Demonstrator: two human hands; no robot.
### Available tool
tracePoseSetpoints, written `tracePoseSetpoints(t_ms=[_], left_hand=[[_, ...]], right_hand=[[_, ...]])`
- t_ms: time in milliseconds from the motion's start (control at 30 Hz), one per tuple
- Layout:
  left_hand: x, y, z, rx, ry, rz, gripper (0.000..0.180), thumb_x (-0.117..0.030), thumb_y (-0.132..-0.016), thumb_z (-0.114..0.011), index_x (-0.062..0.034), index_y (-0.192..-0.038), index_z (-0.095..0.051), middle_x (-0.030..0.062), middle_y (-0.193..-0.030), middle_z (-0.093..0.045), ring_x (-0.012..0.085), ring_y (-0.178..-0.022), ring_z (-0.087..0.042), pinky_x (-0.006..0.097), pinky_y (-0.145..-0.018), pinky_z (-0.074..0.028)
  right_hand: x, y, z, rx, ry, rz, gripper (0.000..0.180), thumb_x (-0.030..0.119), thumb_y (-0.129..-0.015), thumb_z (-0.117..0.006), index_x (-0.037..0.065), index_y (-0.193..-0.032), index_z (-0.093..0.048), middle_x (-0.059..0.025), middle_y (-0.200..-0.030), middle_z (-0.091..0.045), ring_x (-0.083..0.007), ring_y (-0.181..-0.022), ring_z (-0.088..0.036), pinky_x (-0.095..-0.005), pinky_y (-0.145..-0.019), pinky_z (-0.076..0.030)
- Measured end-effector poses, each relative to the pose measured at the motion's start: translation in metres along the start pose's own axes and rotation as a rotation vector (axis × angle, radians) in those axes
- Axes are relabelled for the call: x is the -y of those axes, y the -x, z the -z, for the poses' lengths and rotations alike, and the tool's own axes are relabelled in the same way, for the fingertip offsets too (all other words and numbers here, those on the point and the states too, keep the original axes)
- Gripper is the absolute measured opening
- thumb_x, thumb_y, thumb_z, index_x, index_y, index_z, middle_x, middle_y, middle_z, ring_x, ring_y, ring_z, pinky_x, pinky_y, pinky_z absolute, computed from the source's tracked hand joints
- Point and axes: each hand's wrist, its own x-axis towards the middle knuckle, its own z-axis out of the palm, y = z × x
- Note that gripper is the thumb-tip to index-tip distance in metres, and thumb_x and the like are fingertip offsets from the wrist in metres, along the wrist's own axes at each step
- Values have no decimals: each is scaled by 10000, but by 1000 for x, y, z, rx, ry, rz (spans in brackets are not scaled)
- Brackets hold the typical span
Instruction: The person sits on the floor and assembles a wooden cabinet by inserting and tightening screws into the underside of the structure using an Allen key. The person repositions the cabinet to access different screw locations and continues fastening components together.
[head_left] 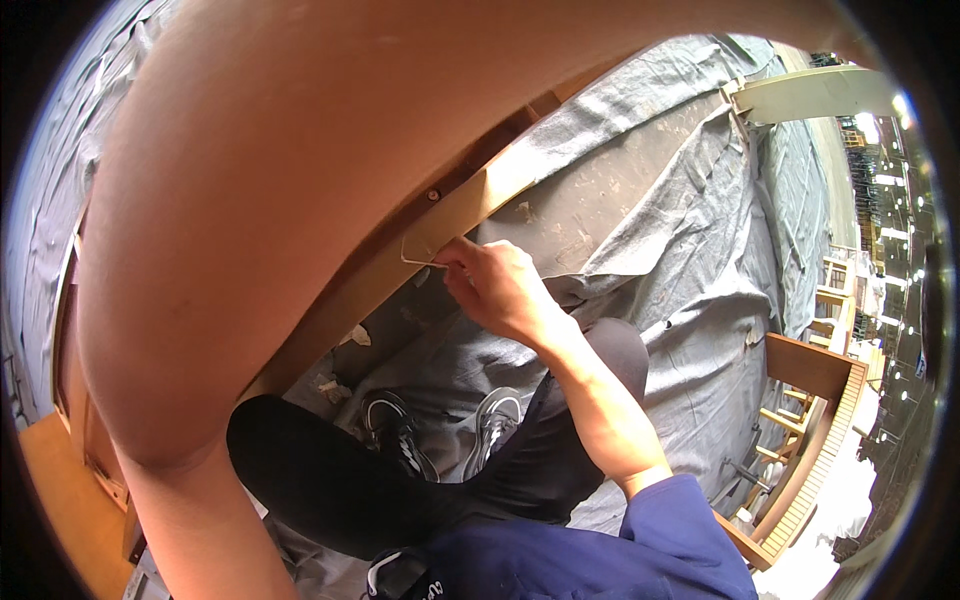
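My right hand (500, 287) is closed, its thumb and fingers pinching the long end of a thin, shiny, L-shaped hex key (415, 262). The short end of the key points up in front of a long wooden rail (380, 272); whether it sits in a hole I cannot tell. A round bolt or fitting (433, 195) shows on the darker wood just beyond the rail. My left arm (230, 210) bends at the elbow and sweeps large across the top of the view, hiding much of the wooden piece. My left hand is out of view.
Grey cloth (690, 350) covers the floor, rumpled, with a brown patch (600, 220) beyond the rail. My shoes (495, 420) and bent knees are close below. At right stands a curved wooden furniture piece (820, 440). A pale beam (815, 95) juts in at upper right; an orange-brown panel (70, 500) lies left.
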Motion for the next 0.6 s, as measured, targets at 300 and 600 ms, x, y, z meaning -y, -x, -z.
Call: tracePoseSetpoints(t_ms=[300,600], left_hand=[[5,0,9,11,-21,-7,1007,-544,-1027,-801,-89,-1746,-261,206,-1738,-314,384,-1498,-517,514,-1179,-503],[-4,-21,16,12,-36,-53,1012,-548,-1027,-800,-92,-1749,-257,207,-1748,-307,387,-1505,-514,516,-1184,-501]], right_hand=[[-1,-8,15,-355,86,240,206,67,-944,-832,81,-1149,-825,-105,-1096,-788,-347,-1041,-736,-438,-942,-580],[-8,1,12,-157,-214,-49,170,25,-1004,-733,0,-1172,-734,-170,-897,-766,-296,-779,-763,-409,-755,-604]])
